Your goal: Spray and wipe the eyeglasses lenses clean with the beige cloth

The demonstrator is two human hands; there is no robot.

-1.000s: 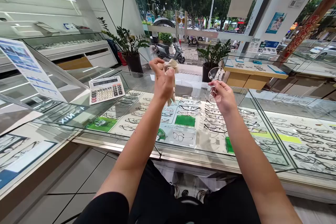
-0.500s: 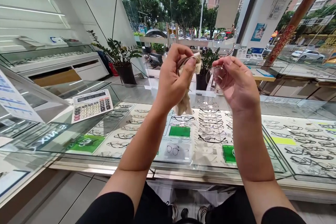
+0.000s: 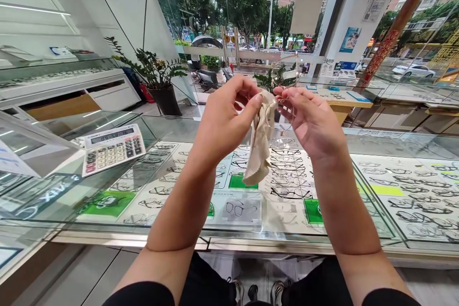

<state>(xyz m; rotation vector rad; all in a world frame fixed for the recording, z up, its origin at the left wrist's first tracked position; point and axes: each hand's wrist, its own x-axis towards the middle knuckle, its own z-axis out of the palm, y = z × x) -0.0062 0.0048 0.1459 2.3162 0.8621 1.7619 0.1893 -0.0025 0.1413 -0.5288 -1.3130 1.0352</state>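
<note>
My left hand pinches a cream cleaning cloth, whose zigzag-edged end hangs down over the glass counter. To its right, my right hand is closed on a pair of thin-rimmed eyeglasses. One clear lens stands above the right fingertips. The other lies lower, between the two hands and beside the cloth. The cloth's upper part overlaps the glasses' left edge; whether it presses on the lens I cannot tell. Both hands are raised above the counter, close together.
Below is a glass display counter with rows of eyeglass frames inside. A calculator rests on its left part. Potted plants stand beyond, before the window. Another display case is at the right.
My hands have come closer together, the left one bringing the cloth to the glasses. The cloth hangs longer now. The glasses have turned, and the view has shifted slightly.
</note>
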